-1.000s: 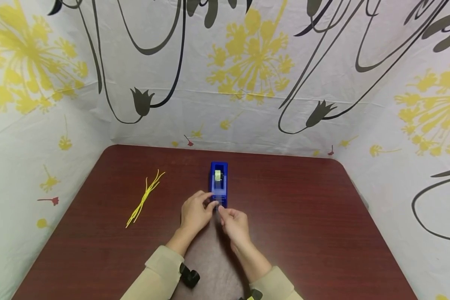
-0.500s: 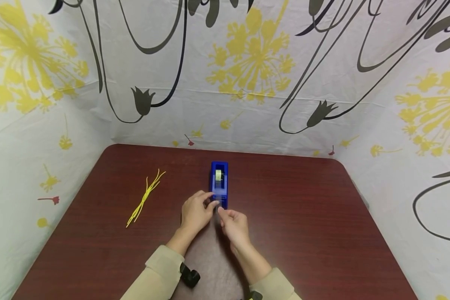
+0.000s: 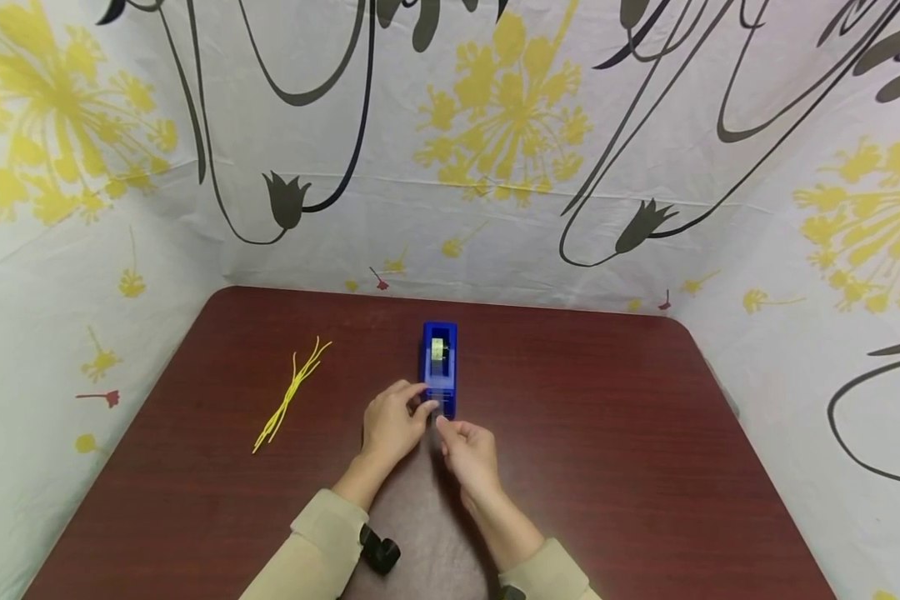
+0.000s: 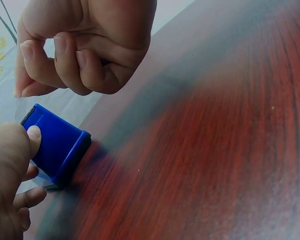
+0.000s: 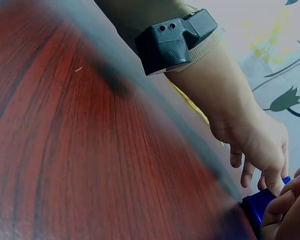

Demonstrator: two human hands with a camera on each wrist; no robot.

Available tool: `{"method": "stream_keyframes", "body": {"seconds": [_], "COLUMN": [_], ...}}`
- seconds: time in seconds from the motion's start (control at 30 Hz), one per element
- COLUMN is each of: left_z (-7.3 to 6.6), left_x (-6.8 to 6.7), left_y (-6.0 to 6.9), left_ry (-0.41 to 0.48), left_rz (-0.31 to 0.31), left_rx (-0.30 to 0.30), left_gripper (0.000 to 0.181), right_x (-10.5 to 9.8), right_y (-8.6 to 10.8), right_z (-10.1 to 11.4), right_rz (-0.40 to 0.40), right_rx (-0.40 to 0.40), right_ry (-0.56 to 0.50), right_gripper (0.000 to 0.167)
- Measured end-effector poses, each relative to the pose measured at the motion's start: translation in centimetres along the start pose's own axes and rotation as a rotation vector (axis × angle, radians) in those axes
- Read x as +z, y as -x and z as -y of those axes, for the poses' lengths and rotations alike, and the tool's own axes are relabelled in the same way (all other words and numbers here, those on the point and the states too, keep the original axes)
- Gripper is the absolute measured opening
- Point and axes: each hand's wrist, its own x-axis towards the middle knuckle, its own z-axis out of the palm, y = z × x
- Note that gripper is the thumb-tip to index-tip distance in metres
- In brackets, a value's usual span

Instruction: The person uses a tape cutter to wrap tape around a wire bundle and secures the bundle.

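A blue tape dispenser (image 3: 451, 371) stands on the table with a roll of clear tape (image 3: 437, 350) in it. My left hand (image 3: 392, 427) grips its front end; in the left wrist view the thumb presses the blue front face (image 4: 57, 145) below the toothed cutter (image 4: 27, 116). Just in front of the dispenser, my right hand (image 3: 471, 454) pinches the end of the tape between thumb and index finger, its other fingers curled in. The short see-through strip between pinch and cutter is hard to make out. In the right wrist view, the right fingers partly hide the dispenser (image 5: 258, 202).
Several thin yellow strands (image 3: 288, 396) lie in a loose bundle on the left of the dark red wooden table (image 3: 607, 433). A white cloth (image 3: 390, 150) with printed flowers hangs behind the table and along both sides. Black wrist mounts (image 3: 379, 552) sit at the sleeves.
Both hands stay almost still at the dispenser. My right hand's fingertips may have drawn very slightly toward me; the rest is a small shift of the head view.
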Motion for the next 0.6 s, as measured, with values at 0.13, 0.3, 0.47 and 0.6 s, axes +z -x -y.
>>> {"method": "stream_keyframes", "body": {"seconds": [0.13,0.3,0.47,0.6], "left_z": [0.0,-0.08,-0.11,-0.06], "left_x": [0.05,-0.01,-0.09,-0.09], "left_y": [0.02,0.07,0.03,0.03], "left_ry": [-0.001,0.002,0.007,0.004], "left_rz": [-0.001,0.001,0.006,0.015], "left_rx": [-0.005,-0.012,-0.013,-0.016], "left_gripper": [0.032,0.032,0.032,0.032], "right_x": [0.0,-0.03,0.0,-0.03], "right_y": [0.03,0.17,0.24,0.28], "right_z": [-0.05,-0.08,-0.22,-0.31], "right_rz": [-0.005,-0.005,-0.009,-0.012], "right_rx": [0.0,0.008,0.009,0.004], "right_ry": [-0.002,0.007,0.008,0.009], "right_gripper": [0.034,0.034,0.033,0.034]}}
